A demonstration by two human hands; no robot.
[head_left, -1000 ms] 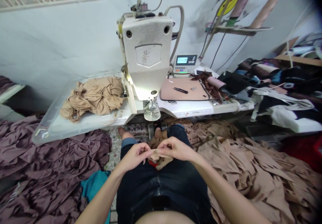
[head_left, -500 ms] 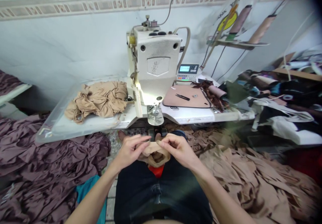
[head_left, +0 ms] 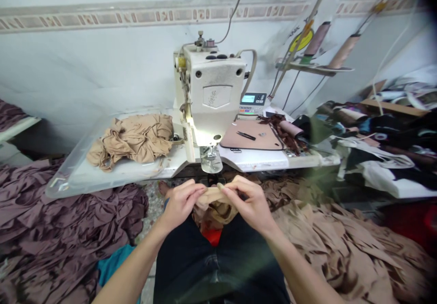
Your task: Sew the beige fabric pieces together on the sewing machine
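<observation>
Between my hands a tan fabric piece [head_left: 216, 206] is stretched by its upper edge above my lap. My left hand [head_left: 182, 203] pinches the left end of that edge between thumb and fingers. My right hand [head_left: 247, 201] pinches the right end. The rest of the cloth hangs in loose folds, and its exact garment type cannot be made out. Just beyond my hands stands a white sewing machine [head_left: 216, 97], its lamp lit. Its needle area and metal arm end [head_left: 210, 158] point toward me, with no cloth on them.
A heap of tan cloth [head_left: 136, 138] lies on the table's left side. To the right are a pink mat [head_left: 252, 135] with black thread snips [head_left: 246, 135] and a control panel [head_left: 252, 103]. Purple cloth [head_left: 68, 217] and tan cloth [head_left: 341, 240] pile up on either side of me.
My left fingers, earlier partly raised, have closed on the cloth's edge. The edge is pulled straighter and a little higher, and the round opening seen before is folded over.
</observation>
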